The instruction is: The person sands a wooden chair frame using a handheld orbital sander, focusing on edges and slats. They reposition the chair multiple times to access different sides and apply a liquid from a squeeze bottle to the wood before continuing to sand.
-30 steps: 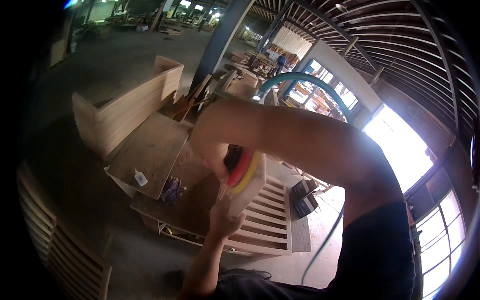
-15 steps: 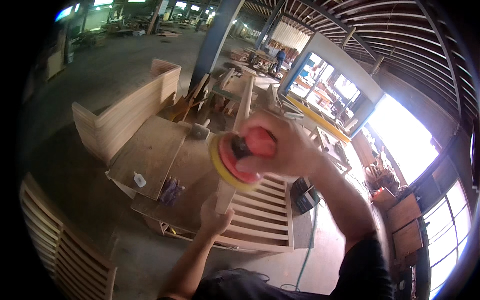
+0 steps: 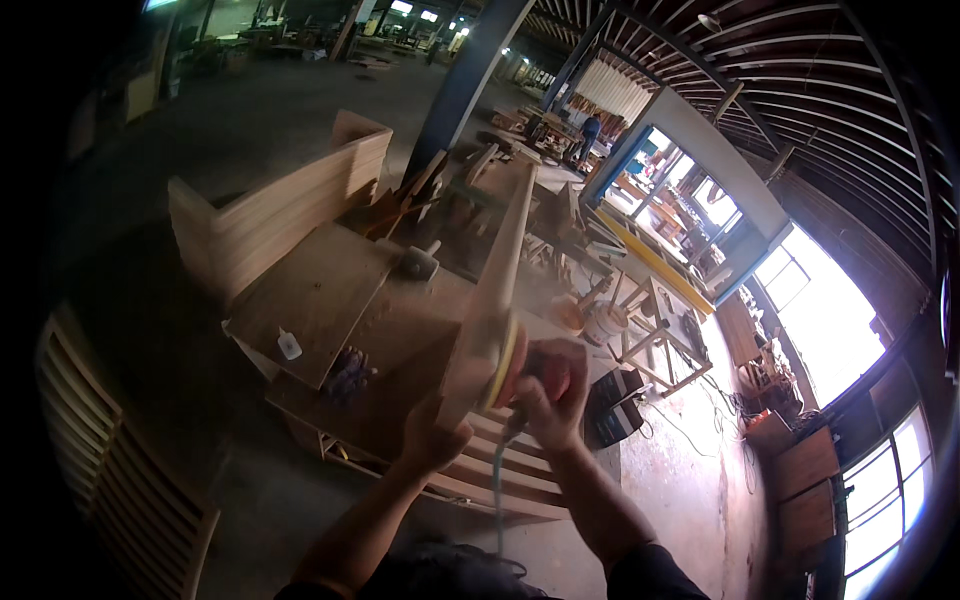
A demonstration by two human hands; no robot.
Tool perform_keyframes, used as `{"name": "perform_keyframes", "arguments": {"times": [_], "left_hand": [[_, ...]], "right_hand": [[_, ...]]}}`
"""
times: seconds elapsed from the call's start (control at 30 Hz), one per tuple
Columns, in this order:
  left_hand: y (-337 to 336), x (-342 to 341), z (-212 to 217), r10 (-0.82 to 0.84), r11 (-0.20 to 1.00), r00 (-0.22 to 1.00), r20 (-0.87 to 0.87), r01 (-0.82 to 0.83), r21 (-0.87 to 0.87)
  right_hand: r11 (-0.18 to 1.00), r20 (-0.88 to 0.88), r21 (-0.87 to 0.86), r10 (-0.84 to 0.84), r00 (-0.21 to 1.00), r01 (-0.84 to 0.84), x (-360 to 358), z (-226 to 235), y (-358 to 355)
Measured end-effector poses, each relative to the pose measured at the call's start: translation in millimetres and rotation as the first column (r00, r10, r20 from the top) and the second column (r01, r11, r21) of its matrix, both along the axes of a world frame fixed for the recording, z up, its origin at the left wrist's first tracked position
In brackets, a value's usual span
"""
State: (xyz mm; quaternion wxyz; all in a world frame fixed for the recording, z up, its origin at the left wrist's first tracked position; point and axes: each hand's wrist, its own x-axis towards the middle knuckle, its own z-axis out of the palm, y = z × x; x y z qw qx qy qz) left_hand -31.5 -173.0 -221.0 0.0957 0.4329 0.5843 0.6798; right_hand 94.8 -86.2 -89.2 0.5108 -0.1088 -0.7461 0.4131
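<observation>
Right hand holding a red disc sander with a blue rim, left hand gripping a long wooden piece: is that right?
The rim is yellow, not blue, in the head view. The right hand does hold the red disc sander, and the left hand grips the long wooden piece.

Open air left of the wooden board, slatted panel below right.

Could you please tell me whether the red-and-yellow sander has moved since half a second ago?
Yes: judged against the dark box, the sander has moved down the picture and slightly rightward, closer to it.
</observation>
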Motion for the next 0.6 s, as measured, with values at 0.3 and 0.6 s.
{"name": "perform_keyframes", "arguments": {"times": [0.3, 0.6], "left_hand": [[1.2, 0.1, -14.2, -0.046, 0.998, 0.999, -0.029, 0.048, 0.05], [-7.2, -3.3, 0.8, -0.151, 0.985, 0.984, 0.097, 0.158, -0.066]], "right_hand": [[0.754, 0.743, 0.53, -0.193, 0.641, -0.387, -59.7, 219.6, 0.4], [0.562, 0.643, 0.062, -0.654, -0.398, -0.825, -235.8, 197.6, -58.4]]}}
